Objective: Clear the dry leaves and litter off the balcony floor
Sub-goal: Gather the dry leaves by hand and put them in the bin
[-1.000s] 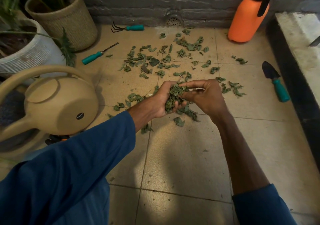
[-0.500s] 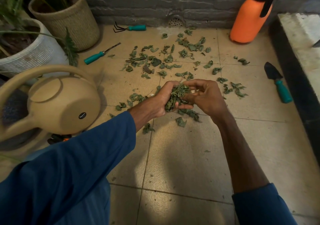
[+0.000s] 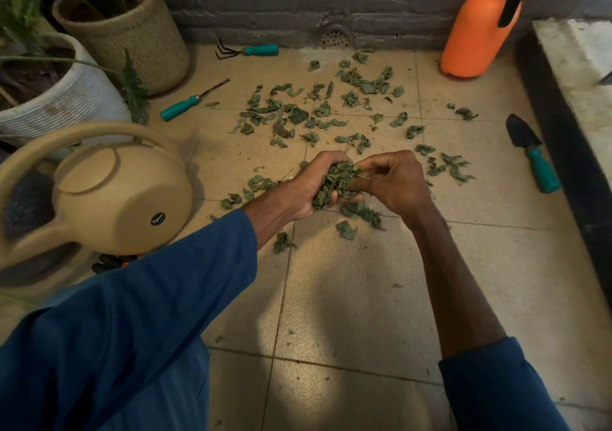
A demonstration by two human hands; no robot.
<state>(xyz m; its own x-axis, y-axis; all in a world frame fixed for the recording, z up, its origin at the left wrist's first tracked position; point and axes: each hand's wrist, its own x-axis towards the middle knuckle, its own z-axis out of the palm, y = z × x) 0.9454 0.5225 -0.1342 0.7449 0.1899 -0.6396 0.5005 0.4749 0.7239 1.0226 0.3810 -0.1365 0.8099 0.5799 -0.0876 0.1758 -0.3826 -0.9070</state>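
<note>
Your left grip (image 3: 309,184) cups a wad of dry leaves (image 3: 334,182), right grip (image 3: 395,184) pinching its edge; loose leaves (image 3: 298,116) lie just beyond both on the floor (image 3: 347,281), likely light and brittle: scoop underneath, squeeze gently.

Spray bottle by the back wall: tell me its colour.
The spray bottle is orange with a black pump handle on top, seen best in the head view.

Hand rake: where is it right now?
Head view, upper left: the hand rake lies by the brick wall, between the woven planter and the drain grate.
</note>
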